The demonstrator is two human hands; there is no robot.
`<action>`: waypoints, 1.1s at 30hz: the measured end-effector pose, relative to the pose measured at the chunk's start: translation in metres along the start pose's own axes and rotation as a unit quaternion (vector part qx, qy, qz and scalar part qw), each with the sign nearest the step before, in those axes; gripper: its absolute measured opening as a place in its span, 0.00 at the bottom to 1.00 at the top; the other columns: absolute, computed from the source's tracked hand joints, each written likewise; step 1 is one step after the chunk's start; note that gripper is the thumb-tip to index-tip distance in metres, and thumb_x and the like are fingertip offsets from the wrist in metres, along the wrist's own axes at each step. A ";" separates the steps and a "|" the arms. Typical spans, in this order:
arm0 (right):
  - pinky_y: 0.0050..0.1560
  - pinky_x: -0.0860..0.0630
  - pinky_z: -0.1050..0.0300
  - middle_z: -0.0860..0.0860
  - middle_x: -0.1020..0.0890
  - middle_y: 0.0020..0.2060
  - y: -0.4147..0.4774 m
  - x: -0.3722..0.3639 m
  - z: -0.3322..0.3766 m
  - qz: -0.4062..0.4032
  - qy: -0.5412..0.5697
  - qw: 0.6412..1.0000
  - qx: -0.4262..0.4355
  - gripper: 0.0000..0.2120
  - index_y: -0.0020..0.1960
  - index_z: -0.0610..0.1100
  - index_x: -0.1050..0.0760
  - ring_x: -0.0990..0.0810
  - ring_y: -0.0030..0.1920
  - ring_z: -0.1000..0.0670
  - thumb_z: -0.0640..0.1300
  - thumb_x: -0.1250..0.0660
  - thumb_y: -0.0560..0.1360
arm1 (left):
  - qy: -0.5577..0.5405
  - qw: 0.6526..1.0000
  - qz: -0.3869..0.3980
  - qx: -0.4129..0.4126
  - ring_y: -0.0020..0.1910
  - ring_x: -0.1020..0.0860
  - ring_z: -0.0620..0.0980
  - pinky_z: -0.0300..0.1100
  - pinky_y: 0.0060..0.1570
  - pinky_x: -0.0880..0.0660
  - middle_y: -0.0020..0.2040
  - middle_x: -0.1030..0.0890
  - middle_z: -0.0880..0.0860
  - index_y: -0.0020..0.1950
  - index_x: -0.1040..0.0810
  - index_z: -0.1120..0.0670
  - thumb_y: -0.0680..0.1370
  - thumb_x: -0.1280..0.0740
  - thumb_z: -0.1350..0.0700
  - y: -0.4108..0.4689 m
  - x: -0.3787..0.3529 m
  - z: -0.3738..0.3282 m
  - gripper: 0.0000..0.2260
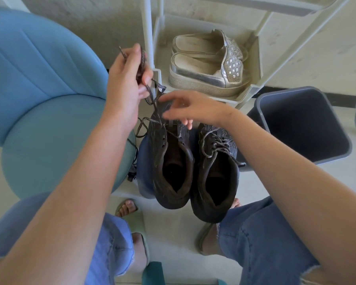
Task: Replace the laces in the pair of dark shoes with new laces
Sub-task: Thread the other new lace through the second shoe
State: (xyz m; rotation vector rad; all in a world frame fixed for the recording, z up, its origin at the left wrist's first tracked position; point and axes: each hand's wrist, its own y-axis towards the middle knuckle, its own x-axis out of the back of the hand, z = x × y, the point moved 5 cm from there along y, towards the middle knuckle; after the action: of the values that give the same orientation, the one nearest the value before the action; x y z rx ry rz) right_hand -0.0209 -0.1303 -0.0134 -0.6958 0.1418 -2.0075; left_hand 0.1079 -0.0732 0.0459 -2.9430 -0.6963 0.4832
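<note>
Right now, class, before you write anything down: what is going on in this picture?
A seated person is unlacing a pair of dark shoes that stand on a small blue stool. The left hand grips a bunch of grey lace lifted above the left dark shoe, whose upper eyelets are already bare. The right hand reaches open toward that lace near the shoe's toe. The right dark shoe is still laced.

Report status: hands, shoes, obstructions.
Left hand grips lace, raised. Right hand open, reaching at lace over near-unlaced shoe. Other shoe laced. Nothing in the way.
</note>
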 end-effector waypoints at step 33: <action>0.33 0.18 0.55 0.40 0.18 0.39 -0.006 -0.020 -0.041 0.073 -0.073 0.961 -0.255 0.16 0.43 0.36 0.27 0.15 0.36 0.46 0.48 0.27 0.72 | 0.520 0.825 0.180 0.125 0.29 0.26 0.40 0.33 0.32 0.33 0.33 0.18 0.50 0.48 0.25 0.55 0.80 0.39 0.55 -0.005 -0.002 0.085 0.05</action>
State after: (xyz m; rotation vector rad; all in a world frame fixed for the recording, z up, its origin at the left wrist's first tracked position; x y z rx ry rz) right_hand -0.0394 -0.1179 -0.0541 -1.1205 0.6209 -1.7772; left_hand 0.0769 -0.0693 -0.0333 -2.4891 0.0699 -0.9125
